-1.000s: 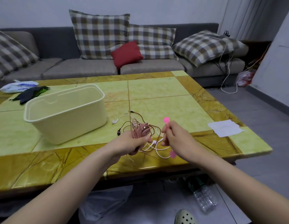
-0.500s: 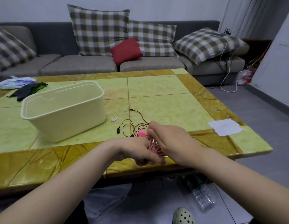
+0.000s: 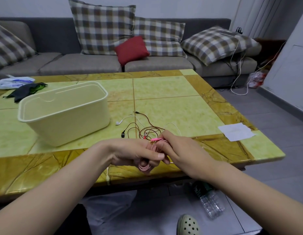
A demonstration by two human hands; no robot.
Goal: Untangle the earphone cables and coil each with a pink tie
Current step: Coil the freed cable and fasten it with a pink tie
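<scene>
Pink earphone cable (image 3: 144,167), coiled, is being gripped in the left hand (image 3: 130,153), whose fingers are curling round it to keep the loops together just above the desk (image 3: 164,107). Right hand (image 3: 181,150) is pinching a pink tie (image 3: 155,139) against the coil, probably to bind it. Brown and white earphone cables (image 3: 147,129) are lying tangled just beyond.

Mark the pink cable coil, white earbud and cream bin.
pink cable coil (image 3: 144,167): head view, on the lowest visible loop.
white earbud (image 3: 118,123): head view, on the bud at the cable's end.
cream bin (image 3: 71,128): head view, on the front wall.
</scene>
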